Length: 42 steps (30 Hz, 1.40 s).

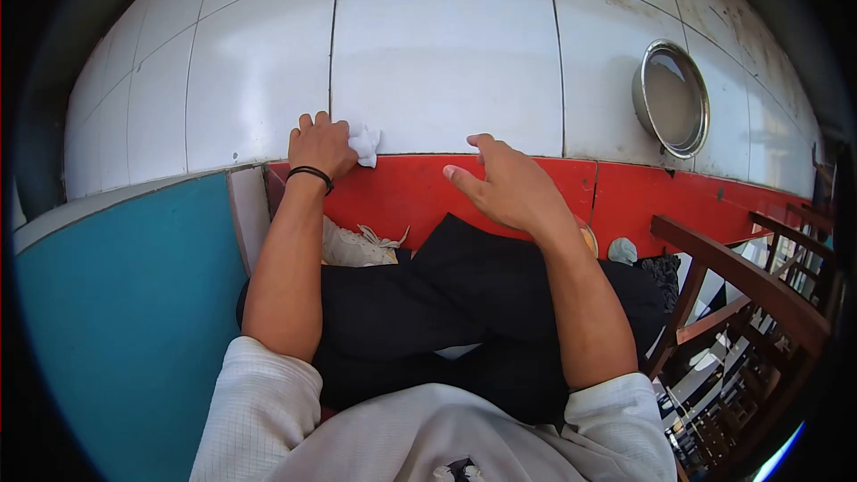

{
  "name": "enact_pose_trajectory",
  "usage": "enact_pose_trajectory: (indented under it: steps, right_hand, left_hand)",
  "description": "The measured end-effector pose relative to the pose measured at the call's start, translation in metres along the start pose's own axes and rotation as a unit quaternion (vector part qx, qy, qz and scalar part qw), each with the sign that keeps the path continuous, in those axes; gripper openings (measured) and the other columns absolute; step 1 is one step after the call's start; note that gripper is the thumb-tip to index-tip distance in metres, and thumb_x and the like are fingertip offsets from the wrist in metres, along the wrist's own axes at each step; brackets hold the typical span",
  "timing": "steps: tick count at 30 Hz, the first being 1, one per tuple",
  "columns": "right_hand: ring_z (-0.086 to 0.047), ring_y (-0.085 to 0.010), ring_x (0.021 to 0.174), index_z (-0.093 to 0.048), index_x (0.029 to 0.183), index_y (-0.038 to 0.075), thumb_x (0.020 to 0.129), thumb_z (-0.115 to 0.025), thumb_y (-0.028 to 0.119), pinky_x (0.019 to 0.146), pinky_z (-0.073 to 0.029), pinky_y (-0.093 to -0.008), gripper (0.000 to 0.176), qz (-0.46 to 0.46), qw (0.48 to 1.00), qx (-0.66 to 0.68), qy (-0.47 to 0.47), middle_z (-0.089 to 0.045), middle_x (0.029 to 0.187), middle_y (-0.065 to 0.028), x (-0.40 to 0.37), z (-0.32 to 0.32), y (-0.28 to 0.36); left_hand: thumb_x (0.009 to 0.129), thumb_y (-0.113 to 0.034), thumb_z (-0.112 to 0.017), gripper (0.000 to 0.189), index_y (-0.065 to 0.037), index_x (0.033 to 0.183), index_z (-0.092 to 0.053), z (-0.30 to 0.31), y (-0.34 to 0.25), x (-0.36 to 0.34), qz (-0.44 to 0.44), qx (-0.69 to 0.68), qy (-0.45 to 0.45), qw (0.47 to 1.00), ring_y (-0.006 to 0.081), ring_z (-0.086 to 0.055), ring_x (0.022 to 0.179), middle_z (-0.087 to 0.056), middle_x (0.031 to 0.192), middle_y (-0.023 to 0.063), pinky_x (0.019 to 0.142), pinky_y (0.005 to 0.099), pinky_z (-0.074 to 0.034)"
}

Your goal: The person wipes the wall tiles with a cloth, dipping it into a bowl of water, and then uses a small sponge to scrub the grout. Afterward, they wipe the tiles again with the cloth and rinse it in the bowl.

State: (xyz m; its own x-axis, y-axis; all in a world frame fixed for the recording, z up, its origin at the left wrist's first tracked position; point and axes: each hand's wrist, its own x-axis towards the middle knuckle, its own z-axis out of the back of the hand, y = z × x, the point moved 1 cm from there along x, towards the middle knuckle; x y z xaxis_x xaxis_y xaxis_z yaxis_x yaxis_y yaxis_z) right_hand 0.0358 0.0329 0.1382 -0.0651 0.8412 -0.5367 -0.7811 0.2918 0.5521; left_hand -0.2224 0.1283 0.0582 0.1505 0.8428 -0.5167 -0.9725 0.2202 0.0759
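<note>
My left hand (321, 147), with a dark band around the wrist, is closed on a crumpled white cloth (366, 145). It rests at the front edge of the white tiled surface (446, 54), and part of the cloth sticks out to the right of the fingers. My right hand (509, 183) hovers over the red tiled edge (402, 192), its thumb and fingers apart and nothing between them. Farther right on the white tiles stands a metal bowl (640, 98) of cloudy, greyish water (671, 103).
A teal panel (134, 303) borders the left side. Brown wooden railings or furniture (741, 281) rise at the lower right. Below the red edge are a light shoe (357, 243) and my dark-clothed legs (393, 303). Brown stains mark the far right tiles.
</note>
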Motion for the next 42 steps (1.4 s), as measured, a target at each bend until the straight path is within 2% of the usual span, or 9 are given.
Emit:
enact_pose_trajectory:
  steps: [6, 12, 23, 24, 27, 30, 33, 37, 42]
  right_hand:
    - [-0.068, -0.0380, 0.101, -0.057, 0.124, -0.006, 0.096, -0.059, 0.047, 0.085, -0.053, -0.0486, 0.060, 0.042, 0.994, -0.078, 0.057, -0.068, 0.110, -0.0260, -0.011, -0.009, 0.005]
    - [-0.070, -0.0361, 0.091, -0.061, 0.113, -0.002, 0.092, -0.066, 0.046, 0.079, -0.053, -0.0473, 0.053, 0.081, 0.993, -0.064, -0.060, -0.069, 0.098, -0.0202, -0.025, -0.004, 0.011]
    - [-0.069, -0.0297, 0.084, -0.066, 0.099, 0.001, 0.084, -0.074, 0.045, 0.078, -0.050, -0.0450, 0.047, 0.078, 0.983, -0.026, -0.166, -0.070, 0.091, -0.0163, -0.023, 0.002, 0.019]
    - [-0.069, -0.0292, 0.083, -0.066, 0.098, 0.001, 0.083, -0.075, 0.045, 0.078, -0.049, -0.0445, 0.047, 0.080, 0.982, -0.024, -0.172, -0.070, 0.089, -0.0160, -0.022, 0.004, 0.019]
    - [-0.069, -0.0298, 0.081, -0.066, 0.094, 0.001, 0.081, -0.076, 0.043, 0.077, -0.049, -0.0450, 0.045, 0.121, 0.971, 0.019, -0.206, -0.070, 0.086, -0.0152, -0.031, 0.021, 0.020]
    - [-0.069, -0.0330, 0.081, -0.064, 0.099, 0.000, 0.086, -0.073, 0.043, 0.076, -0.051, -0.0445, 0.046, 0.128, 0.954, 0.039, -0.267, -0.070, 0.086, -0.0175, -0.080, 0.070, 0.012]
    - [-0.069, -0.0344, 0.079, -0.062, 0.107, -0.002, 0.092, -0.067, 0.045, 0.075, -0.053, -0.0419, 0.050, 0.103, 0.931, 0.079, -0.341, -0.070, 0.089, -0.0173, -0.145, 0.113, -0.038]
    - [-0.063, -0.0180, 0.079, -0.062, 0.116, 0.000, 0.094, -0.067, 0.049, 0.074, -0.051, -0.0340, 0.054, -0.037, 0.941, 0.267, -0.206, -0.066, 0.084, -0.0084, -0.196, 0.114, -0.163]
    - [-0.064, -0.0410, 0.111, -0.054, 0.125, 0.002, 0.083, -0.077, 0.038, 0.092, -0.053, -0.0483, 0.059, -0.224, 0.943, 0.014, -0.244, -0.064, 0.110, -0.0225, -0.193, -0.002, -0.278]
  left_hand:
    - [0.078, -0.035, -0.069, 0.034, -0.011, 0.100, -0.075, 0.025, 0.004, -0.008, -0.052, 0.010, 0.023, 0.998, 0.0370, -0.055, 0.111, -0.063, 0.110, 0.0154, 0.094, 0.0482, -0.047]
    - [0.081, -0.032, -0.070, 0.032, -0.009, 0.104, -0.070, 0.022, -0.034, -0.024, -0.188, -0.004, 0.107, 0.976, 0.0390, -0.055, 0.106, -0.062, 0.108, 0.0180, 0.092, 0.0476, -0.050]
    - [0.079, -0.026, -0.078, 0.043, 0.003, 0.109, -0.067, -0.006, -0.028, -0.010, -0.160, -0.179, 0.165, 0.957, 0.0297, -0.069, 0.085, -0.072, 0.087, 0.0138, 0.075, 0.0422, -0.055]
    - [0.077, -0.017, -0.079, 0.046, 0.005, 0.114, -0.064, -0.021, -0.024, -0.005, -0.158, -0.266, 0.197, 0.930, 0.0274, -0.068, 0.102, -0.072, 0.109, 0.0154, 0.083, 0.0394, -0.054]
    - [0.075, -0.011, -0.078, 0.051, 0.002, 0.121, -0.061, -0.022, -0.050, -0.027, -0.214, -0.306, 0.164, 0.913, 0.0250, -0.064, 0.107, -0.065, 0.124, 0.0145, 0.088, 0.0375, -0.052]
    - [0.074, -0.012, -0.079, 0.050, -0.008, 0.121, -0.061, -0.028, -0.053, -0.035, -0.292, -0.181, 0.154, 0.926, 0.0264, -0.056, 0.106, -0.058, 0.117, 0.0121, 0.093, 0.0389, -0.049]
    - [0.076, -0.017, -0.080, 0.045, -0.013, 0.118, -0.063, -0.009, -0.067, -0.075, -0.276, -0.181, 0.133, 0.935, 0.0285, -0.053, 0.105, -0.054, 0.107, 0.0114, 0.093, 0.0405, -0.047]
    - [0.082, -0.015, -0.077, 0.041, -0.008, 0.119, -0.062, -0.004, -0.053, -0.101, -0.261, -0.231, -0.012, 0.937, 0.0250, -0.053, 0.103, -0.056, 0.110, 0.0110, 0.092, 0.0388, -0.046]
    - [0.086, -0.009, -0.072, 0.039, -0.004, 0.123, -0.060, 0.000, -0.055, -0.155, -0.195, -0.380, -0.119, 0.896, 0.0207, -0.054, 0.101, -0.059, 0.112, 0.0097, 0.090, 0.0347, -0.046]
